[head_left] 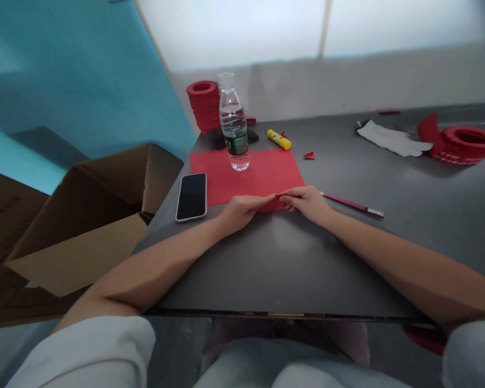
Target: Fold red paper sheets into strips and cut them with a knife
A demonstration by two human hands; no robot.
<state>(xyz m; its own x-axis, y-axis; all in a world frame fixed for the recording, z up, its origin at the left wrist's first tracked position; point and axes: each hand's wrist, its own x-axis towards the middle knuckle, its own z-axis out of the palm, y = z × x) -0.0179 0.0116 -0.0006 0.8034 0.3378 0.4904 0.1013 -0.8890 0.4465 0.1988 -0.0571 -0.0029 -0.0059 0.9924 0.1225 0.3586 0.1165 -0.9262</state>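
Working at gray tbl, w/ small piece of red paper up btwn left hand and right hand, near tbl's middle. Bringing fingertips close together there: pinching paper's right end btwn right thumb & fingers, reaching its left end w/ straightened left fingers; can't tell if gripping w/ those too. Can't tell, either, if joined to red sheet lying flat just beyond. Seen standing on that sheet: clear water btl w/ white cap, green label. Seen at its left edge: phone, face up, screen dark. Also pictured, past sheet's far right corner: yellow glue stick, w/ red scrap nearby. Shown just beside right hand: slim purple tool, type unclear. Pictured at back left, partly behind btl: stack of red rings. Shown well off to right: white glove next to red coil. Visible left of tbl: open cardboard box.
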